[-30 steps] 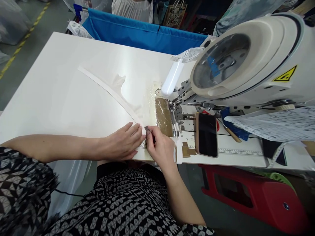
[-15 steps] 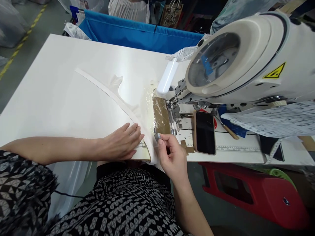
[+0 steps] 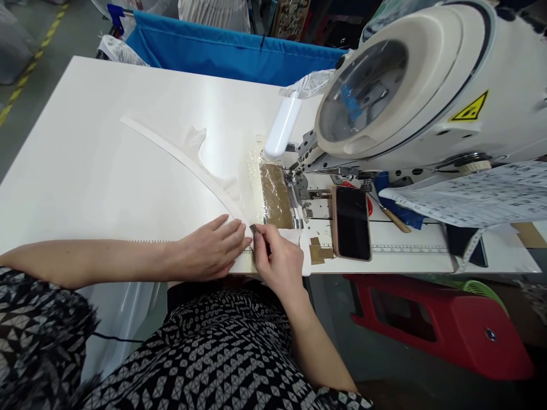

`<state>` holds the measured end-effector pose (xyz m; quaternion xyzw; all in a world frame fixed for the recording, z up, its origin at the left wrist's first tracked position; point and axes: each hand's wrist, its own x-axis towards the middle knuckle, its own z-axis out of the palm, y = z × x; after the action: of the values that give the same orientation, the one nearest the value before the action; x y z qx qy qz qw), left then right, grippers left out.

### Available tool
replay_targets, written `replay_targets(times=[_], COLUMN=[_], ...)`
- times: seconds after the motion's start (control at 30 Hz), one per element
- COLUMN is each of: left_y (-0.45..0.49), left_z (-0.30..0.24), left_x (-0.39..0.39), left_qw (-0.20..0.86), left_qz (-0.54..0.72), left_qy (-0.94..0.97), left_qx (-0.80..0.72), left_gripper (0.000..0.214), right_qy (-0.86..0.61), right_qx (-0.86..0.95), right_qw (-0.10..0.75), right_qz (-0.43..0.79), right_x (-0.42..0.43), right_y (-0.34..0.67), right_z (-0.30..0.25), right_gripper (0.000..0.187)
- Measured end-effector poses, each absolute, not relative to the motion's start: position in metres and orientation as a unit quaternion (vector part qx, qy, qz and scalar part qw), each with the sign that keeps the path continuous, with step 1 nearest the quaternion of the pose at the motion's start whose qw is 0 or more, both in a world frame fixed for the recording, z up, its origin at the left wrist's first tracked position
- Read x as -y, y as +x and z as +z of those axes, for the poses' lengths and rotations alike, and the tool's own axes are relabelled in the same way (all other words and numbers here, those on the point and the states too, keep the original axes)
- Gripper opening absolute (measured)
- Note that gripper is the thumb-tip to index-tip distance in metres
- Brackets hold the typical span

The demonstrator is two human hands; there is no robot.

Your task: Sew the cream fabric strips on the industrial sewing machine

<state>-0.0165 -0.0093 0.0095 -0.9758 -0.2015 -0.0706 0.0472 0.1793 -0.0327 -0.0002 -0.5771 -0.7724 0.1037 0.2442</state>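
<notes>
A white piece of fabric (image 3: 183,159) with a long, curved band lies across the table. My left hand (image 3: 213,245) rests flat on it near the table's front edge, fingers stretched out. My right hand (image 3: 280,259) is closed, with thumb and fingers pinching a small, flat grey piece (image 3: 252,228); its exact kind cannot be made out. That piece touches the band just right of my left fingertips. A white end of cloth (image 3: 306,253) shows to the right of my right hand. Part of a measuring scale (image 3: 247,250) shows beside my left fingers.
A sewing machine (image 3: 405,91) with a white lamp (image 3: 282,128) stands to the right. Before it lie a phone (image 3: 352,222) and a wooden-handled tool (image 3: 395,220). A blue cloth bin (image 3: 205,48) borders the white table (image 3: 85,142); a red stool (image 3: 470,336) stands below right.
My right hand has moved left with the small grey piece, onto the band beside my left fingertips. The near end of the fabric now lies to the right, beyond that hand. My left hand stays flat.
</notes>
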Motion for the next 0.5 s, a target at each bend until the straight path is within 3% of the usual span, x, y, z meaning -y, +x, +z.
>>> replay_targets(times=[0.3,0.4,0.5], left_y=[-0.017,-0.016,-0.015], left_z=[0.009,0.011,0.011], left_x=[0.009,0.009,0.010], left_qw=[0.057,0.053,0.047], left_qz=[-0.078,-0.076,-0.077], left_qy=[-0.975,-0.975,-0.975], left_qx=[0.199,0.201,0.204], left_gripper=[0.046,0.047,0.046], right_qy=[-0.554,-0.552,-0.578], right_qx=[0.802,0.802,0.752], right_qw=[0.218,0.205,0.257], right_qz=[0.048,0.100,0.184], right_x=[0.032,0.040,0.050], right_y=[0.180,0.192,0.203], right_z=[0.001,0.009,0.014], right_gripper=[0.023,0.021,0.017])
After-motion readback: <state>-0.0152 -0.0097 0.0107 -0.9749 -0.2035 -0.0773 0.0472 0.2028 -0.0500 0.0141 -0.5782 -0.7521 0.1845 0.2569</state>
